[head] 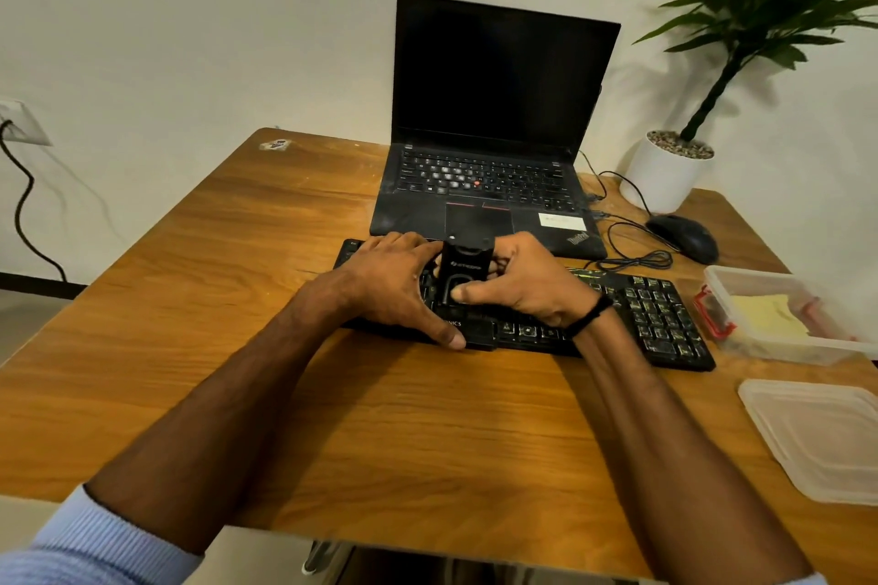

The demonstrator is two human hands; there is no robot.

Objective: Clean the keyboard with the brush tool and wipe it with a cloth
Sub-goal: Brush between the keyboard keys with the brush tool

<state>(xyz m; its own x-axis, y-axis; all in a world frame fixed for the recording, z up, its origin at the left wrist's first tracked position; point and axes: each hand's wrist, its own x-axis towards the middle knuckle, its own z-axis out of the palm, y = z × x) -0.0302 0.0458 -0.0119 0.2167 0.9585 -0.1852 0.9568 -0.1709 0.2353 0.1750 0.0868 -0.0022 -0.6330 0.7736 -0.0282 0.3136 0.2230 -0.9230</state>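
Brushing: right hand point(527, 287) pinches brush tool point(463, 268) on keyboard point(665, 318), left hand point(394, 285) flat, bracing it (wipe not started); next, sweep key rows

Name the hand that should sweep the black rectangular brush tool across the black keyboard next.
Right, probably: the right hand grips the black rectangular brush tool, thumb on its front; the left hand lies spread on the black keyboard, steadying it.
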